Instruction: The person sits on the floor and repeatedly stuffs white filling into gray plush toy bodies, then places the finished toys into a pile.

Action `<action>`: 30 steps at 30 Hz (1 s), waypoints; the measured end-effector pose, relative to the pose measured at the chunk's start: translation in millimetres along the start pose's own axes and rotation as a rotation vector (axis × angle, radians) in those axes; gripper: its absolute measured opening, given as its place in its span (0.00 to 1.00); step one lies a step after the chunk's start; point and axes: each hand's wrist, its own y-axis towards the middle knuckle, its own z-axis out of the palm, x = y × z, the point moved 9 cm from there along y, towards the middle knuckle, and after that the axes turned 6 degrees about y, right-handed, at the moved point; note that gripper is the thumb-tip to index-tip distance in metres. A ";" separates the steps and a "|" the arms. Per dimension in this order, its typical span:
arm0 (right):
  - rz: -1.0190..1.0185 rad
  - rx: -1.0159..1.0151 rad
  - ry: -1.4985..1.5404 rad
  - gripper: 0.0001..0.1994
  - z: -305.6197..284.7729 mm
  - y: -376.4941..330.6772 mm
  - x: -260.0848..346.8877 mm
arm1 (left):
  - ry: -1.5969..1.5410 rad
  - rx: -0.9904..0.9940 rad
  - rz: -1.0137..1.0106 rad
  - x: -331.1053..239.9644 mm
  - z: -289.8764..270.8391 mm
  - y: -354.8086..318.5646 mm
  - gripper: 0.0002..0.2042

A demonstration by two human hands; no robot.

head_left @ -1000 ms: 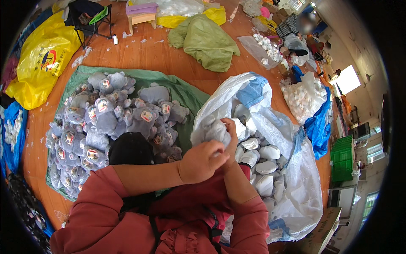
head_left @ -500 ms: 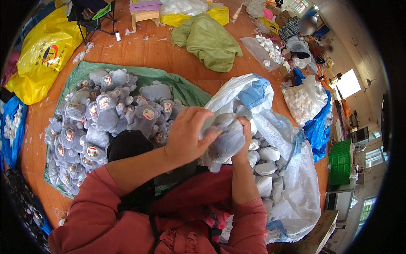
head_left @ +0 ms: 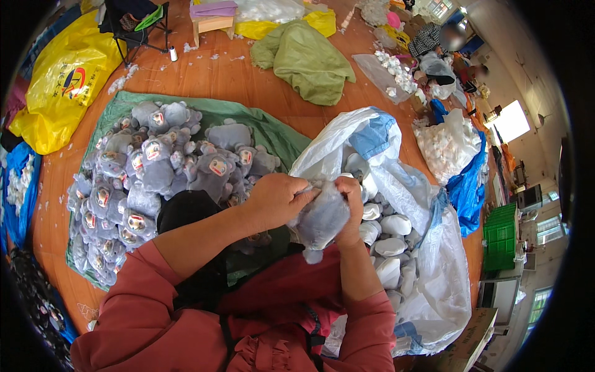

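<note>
A grey plush toy [head_left: 323, 218] is held between both hands above my lap, with one small rounded limb or ear hanging at its lower end. My left hand [head_left: 276, 199] pinches its upper left edge, thumb on the fur. On the opposite side, my right hand [head_left: 351, 208] has its fingers closed round the toy. No face shows on the side turned up. To the left, a heap of grey plush toys with printed faces [head_left: 157, 155] lies on a green sheet [head_left: 260, 121]. A white woven sack [head_left: 443, 273] on the right holds several smooth white-grey pieces [head_left: 390, 248].
A yellow bag [head_left: 65, 87] and a folding chair [head_left: 135, 31] stand at the far left. An olive cloth [head_left: 307, 62] lies ahead on the wooden floor. To the right are a clear bag of white stuffing [head_left: 447, 146], a green crate [head_left: 499, 237] and people farther off.
My left hand has come down from above the toy and now grips its edge. The toy has shifted slightly lower and to the left, with the right hand still on it.
</note>
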 end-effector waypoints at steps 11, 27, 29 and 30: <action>0.153 -0.299 0.221 0.08 -29.8 -14.8 -10.8 | -0.362 -0.212 0.118 -5.1 -63.3 -4.0 0.20; 0.005 -0.012 0.082 0.16 -14.9 -6.3 1.6 | -0.414 0.269 -0.303 30.0 -30.2 2.9 0.18; 0.013 -0.004 0.079 0.17 -13.5 -2.2 5.2 | -0.381 0.286 -0.327 32.3 -27.1 1.1 0.17; 0.017 0.000 0.077 0.17 -13.0 -1.0 6.5 | -0.365 0.294 -0.338 34.1 -25.2 0.4 0.17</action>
